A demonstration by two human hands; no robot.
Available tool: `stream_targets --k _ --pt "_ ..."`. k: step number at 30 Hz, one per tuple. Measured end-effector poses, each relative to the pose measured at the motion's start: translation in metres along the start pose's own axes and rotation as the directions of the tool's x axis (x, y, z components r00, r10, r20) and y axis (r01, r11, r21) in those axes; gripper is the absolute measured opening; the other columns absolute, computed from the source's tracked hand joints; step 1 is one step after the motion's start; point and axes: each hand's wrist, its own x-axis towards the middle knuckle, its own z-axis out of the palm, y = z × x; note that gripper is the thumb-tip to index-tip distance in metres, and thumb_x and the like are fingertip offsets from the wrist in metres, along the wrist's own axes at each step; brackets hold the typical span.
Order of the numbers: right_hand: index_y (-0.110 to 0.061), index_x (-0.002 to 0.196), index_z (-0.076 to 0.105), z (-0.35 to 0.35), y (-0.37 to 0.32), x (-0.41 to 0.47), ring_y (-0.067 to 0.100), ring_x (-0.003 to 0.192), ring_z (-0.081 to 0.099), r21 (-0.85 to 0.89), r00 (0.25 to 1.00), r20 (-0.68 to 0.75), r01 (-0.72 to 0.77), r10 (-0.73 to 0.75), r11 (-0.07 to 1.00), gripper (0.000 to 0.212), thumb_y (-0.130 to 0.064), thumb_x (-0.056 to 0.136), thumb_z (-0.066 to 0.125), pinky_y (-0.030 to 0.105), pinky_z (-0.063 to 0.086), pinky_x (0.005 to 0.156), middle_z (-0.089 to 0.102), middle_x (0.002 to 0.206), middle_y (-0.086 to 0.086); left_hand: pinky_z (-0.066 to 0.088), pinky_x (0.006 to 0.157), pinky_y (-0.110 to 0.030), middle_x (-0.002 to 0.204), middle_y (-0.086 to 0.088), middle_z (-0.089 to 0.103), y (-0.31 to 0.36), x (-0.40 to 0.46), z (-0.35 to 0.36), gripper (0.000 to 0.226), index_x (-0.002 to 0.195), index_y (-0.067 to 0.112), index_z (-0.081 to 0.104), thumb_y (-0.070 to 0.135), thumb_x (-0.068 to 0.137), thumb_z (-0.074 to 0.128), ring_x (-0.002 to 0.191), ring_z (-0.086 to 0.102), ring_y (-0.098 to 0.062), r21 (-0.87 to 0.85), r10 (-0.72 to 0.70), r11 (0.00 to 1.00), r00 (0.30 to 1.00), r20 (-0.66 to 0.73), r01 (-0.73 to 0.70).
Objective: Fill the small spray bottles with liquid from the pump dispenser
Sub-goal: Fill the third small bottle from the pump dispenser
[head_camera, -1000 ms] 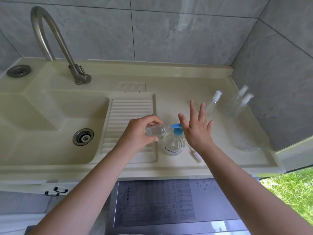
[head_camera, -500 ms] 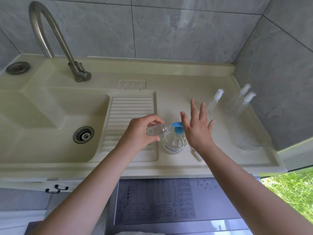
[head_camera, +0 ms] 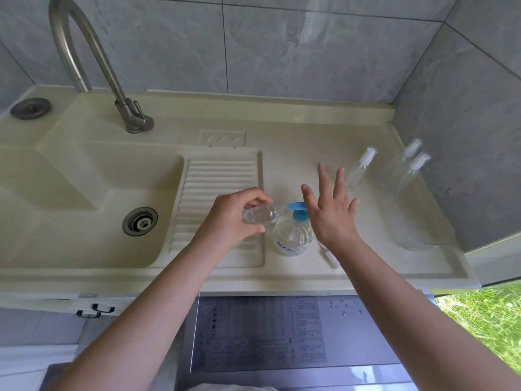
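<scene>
Head view: left hand (head_camera: 234, 218) grips a small clear spray bottle (head_camera: 260, 215), tilted on its side, mouth right at the blue nozzle of the pump dispenser (head_camera: 293, 231). Dispenser stands on the desk (head_camera: 296, 170) between the two hands. Right hand (head_camera: 331, 213) is flat, fingers spread, palm over the pump head; actual contact can't be told. Three capped spray bottles (head_camera: 363, 165) stand beyond the right hand, near the wall. A loose white cap (head_camera: 331, 258) lies just under the right wrist. Sink basin (head_camera: 84, 198) sits left of the left hand.
</scene>
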Motion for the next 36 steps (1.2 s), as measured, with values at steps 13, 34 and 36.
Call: stream_targets --k 13,34,36 --pt "-0.04 0.158 -0.005 -0.004 0.003 -0.003 0.034 0.154 -0.008 -0.029 0.999 0.02 -0.035 0.036 0.999 0.075 -0.067 0.09 0.013 0.058 -0.003 0.12 -0.021 0.165 0.009 0.037 0.079 0.003 0.095 0.016 0.072 0.002 -0.002 -0.001 0.051 0.103 0.027 0.071 0.004 0.061 0.089 0.094 0.062 0.004 0.002 -0.037 0.999 0.999 0.007 0.037" --pt "-0.037 0.159 -0.006 0.003 -0.001 -0.004 0.031 0.154 -0.006 -0.09 1.0 0.0 -0.019 0.019 0.996 0.062 -0.051 0.104 0.018 0.055 -0.002 0.122 -0.018 0.166 0.009 0.035 0.078 0.004 0.094 0.016 0.072 0.003 -0.002 0.002 0.051 0.102 0.027 0.071 0.004 0.06 0.089 0.094 0.062 0.004 0.004 -0.032 0.999 0.999 0.006 0.032" --pt "-0.036 0.159 -0.005 0.0 0.002 -0.004 0.031 0.154 -0.007 -0.031 0.999 -0.015 -0.04 0.039 0.999 0.065 -0.055 0.102 0.021 0.056 -0.004 0.122 -0.017 0.166 0.009 0.035 0.078 0.003 0.094 0.015 0.072 0.004 -0.002 0.002 0.051 0.102 0.026 0.071 0.004 0.06 0.089 0.094 0.062 0.002 0.007 -0.035 0.999 0.999 0.009 0.035"
